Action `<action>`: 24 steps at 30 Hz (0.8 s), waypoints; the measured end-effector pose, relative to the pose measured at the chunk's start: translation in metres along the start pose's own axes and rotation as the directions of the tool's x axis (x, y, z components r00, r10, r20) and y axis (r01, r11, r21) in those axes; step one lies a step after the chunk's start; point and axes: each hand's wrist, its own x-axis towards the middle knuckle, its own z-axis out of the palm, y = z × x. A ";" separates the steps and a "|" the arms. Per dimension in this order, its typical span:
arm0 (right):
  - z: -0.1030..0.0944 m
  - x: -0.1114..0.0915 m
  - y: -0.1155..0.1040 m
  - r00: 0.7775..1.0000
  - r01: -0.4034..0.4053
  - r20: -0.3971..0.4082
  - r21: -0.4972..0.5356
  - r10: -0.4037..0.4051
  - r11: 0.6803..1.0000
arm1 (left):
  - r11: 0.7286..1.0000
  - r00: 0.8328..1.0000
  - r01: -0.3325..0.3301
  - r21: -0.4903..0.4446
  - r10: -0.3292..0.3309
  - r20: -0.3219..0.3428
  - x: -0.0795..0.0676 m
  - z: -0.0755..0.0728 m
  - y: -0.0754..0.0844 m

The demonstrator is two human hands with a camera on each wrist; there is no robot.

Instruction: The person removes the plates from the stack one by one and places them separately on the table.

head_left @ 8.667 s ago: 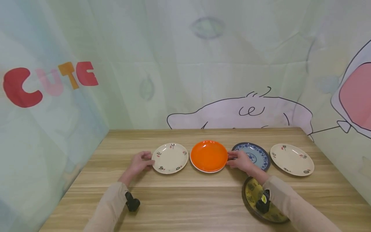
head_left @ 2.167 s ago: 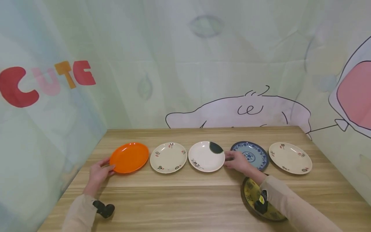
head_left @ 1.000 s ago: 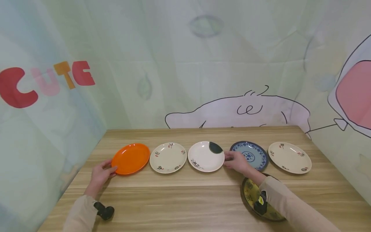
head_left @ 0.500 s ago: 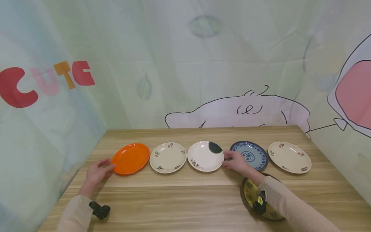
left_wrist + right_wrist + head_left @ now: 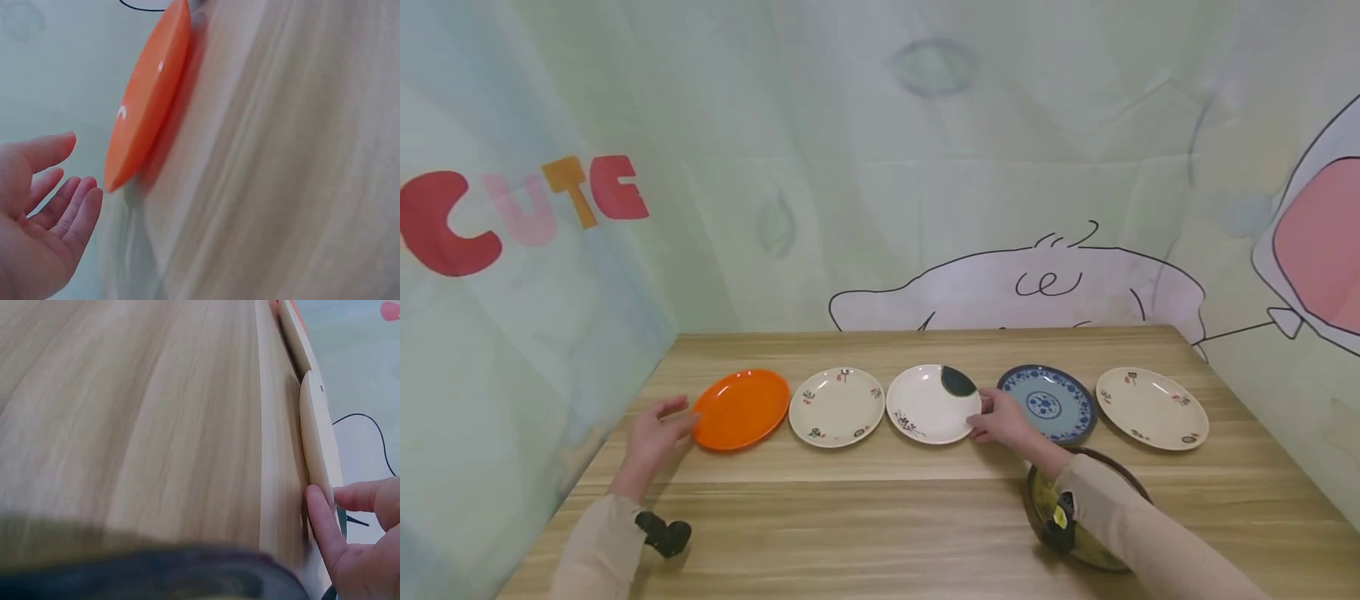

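Note:
My left hand is at the left rim of the orange plate, fingers spread. In the left wrist view a small gap separates those fingertips from the plate's edge. My right hand pinches the right rim of a white plate with a dark green patch and a small plant drawing. The right wrist view has its thumb on the near side of that rim and a finger on the far side. Between the orange and white plates lies a cream plate with small printed motifs.
A blue patterned plate lies beyond my right hand, with a cream oval plate farther right. My right forearm passes over a dark-rimmed yellow-green plate. A printed curtain hangs behind the wooden table.
The orange plate came off the white plate to the row's left end, then shifted slightly right. My left hand has let go of it. The right thumb now overlaps the white plate's rim.

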 end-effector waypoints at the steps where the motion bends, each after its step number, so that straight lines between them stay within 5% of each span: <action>1: 0.001 0.000 -0.001 1.000 -0.005 -0.006 -0.001 0.005 1.000 | 1.000 1.000 -0.008 0.000 0.008 0.001 0.000 0.000 0.002; 8: 0.003 -0.001 -0.005 0.998 -0.045 -0.033 0.030 0.046 0.999 | 0.998 0.998 -0.062 -0.008 0.063 0.015 0.003 0.006 0.014; 14: 0.001 -0.002 -0.007 0.997 -0.059 -0.038 0.058 0.061 0.997 | 0.998 0.998 -0.039 -0.046 0.041 0.046 0.004 0.014 0.027; 24: -0.007 -0.007 -0.006 1.000 0.015 -0.027 0.132 -0.012 0.991 | 0.992 0.990 -0.113 -0.047 0.117 0.073 0.007 0.028 0.048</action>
